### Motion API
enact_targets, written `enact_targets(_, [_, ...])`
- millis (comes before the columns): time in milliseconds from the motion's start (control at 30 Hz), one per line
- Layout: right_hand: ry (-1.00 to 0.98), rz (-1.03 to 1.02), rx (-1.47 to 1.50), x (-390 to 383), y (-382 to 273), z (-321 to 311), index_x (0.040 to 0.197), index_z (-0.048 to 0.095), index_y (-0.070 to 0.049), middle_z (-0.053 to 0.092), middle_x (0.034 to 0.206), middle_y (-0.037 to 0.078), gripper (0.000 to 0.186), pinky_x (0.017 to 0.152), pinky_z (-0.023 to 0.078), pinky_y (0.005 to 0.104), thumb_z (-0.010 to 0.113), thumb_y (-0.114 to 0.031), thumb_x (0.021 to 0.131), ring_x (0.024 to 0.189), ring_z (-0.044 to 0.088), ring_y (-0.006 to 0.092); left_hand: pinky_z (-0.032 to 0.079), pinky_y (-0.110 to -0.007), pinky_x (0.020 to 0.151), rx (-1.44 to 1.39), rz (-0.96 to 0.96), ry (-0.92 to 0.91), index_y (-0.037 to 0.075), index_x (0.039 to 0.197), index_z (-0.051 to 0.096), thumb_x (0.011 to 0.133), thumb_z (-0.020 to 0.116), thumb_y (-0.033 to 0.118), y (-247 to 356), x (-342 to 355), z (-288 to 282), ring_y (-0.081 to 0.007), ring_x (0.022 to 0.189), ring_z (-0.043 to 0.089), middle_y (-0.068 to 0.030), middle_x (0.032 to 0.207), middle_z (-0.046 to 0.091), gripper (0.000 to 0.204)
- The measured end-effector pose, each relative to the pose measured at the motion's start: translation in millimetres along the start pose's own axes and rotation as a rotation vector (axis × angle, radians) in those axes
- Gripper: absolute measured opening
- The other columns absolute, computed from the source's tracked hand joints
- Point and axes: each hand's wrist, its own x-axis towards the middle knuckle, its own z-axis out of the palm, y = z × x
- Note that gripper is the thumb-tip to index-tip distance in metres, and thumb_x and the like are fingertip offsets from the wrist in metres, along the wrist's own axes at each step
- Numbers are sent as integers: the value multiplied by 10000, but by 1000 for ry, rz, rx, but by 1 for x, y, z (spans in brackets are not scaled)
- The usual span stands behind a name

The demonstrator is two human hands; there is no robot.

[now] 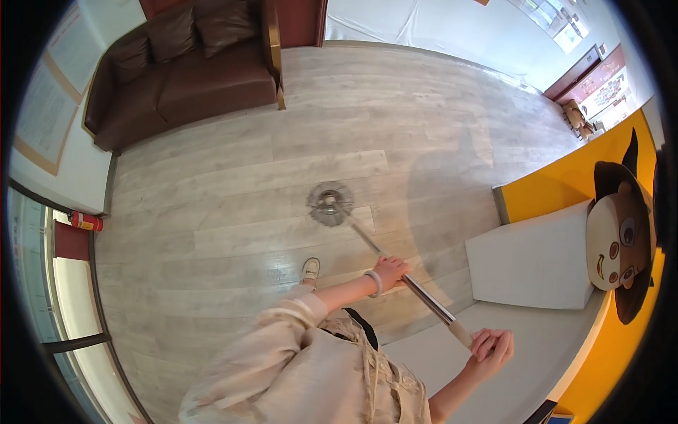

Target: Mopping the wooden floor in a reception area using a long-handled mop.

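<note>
A spin mop with a round grey string head [330,203] rests on the wooden floor [261,169] ahead of me. Its metal pole [428,299] slants back toward my right side. My left hand [392,271], with a pale band at the wrist, is closed around the middle of the pole. Farther up, at the light-coloured grip end, my right hand [492,348] is closed in a fist on the handle. One of my shoes [311,268] shows on the floor, a little behind the mop head.
A brown leather sofa [191,78] stands at the far left against the wall. Near the glass door frame on the left is a red fire extinguisher [87,222]. To my right are a white box-shaped block [530,258] and a yellow panel [547,187] with a cartoon animal cutout [621,240].
</note>
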Motion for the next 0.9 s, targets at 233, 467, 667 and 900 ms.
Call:
enact_targets(233, [-264, 373, -23, 21, 111, 101, 650, 527, 2, 444, 482, 48, 370, 522, 445, 292, 448, -259, 899, 467, 479, 147, 334, -457, 861, 129, -389, 67, 151, 1035, 486, 700, 686, 317, -132, -78, -78, -267, 1068, 441, -50, 1045, 506, 424])
enact_targets(467, [-556, 773, 170, -15, 153, 197, 733, 596, 38, 495, 563, 63, 279, 605, 392, 264, 501, -195, 851, 551, 478, 149, 148, -622, 991, 88, -936, 1, 127, 1327, 198, 682, 709, 408, -225, -132, -125, -400, 1326, 80, -191, 1434, 97, 870])
enact_targets(667, [-305, 400, 34, 51, 128, 179, 582, 466, -49, 383, 508, 15, 353, 502, 373, 265, 497, -219, 890, 482, 391, 106, 259, -520, 965, 18, -591, 100, 75, 1272, 313, 699, 701, 384, -194, -54, -121, -391, 1241, 278, -197, 1291, 357, 757])
enact_targets(900, [-184, -44, -7, 120, 44, 158, 672, 477, -42, 241, 417, -25, 337, 492, 360, 234, 389, -235, 934, 387, 268, 76, 317, -474, 857, -104, -88, 124, 103, 1159, 404, 717, 684, 355, -118, 87, -115, -302, 1004, 471, -114, 1042, 493, 581])
